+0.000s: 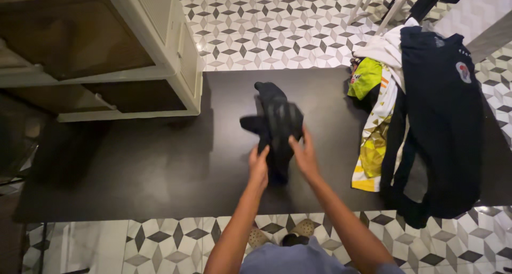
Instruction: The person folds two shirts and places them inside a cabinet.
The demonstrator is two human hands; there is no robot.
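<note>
While both hands grip it, dark garment (274, 125) hangs crumpled.

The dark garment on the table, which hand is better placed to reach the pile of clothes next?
Probably the right hand: it grips the dark garment on the side facing the pile of clothes, while the left hand sits farther away.

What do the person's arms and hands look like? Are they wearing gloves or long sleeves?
No gloves and no long sleeves. Both the left hand and the right hand are bare, and both forearms are uncovered up to the elbow. No rings, watch or bracelets show. At the bottom edge there is a bit of a greyish-blue top that the person wears.
</note>
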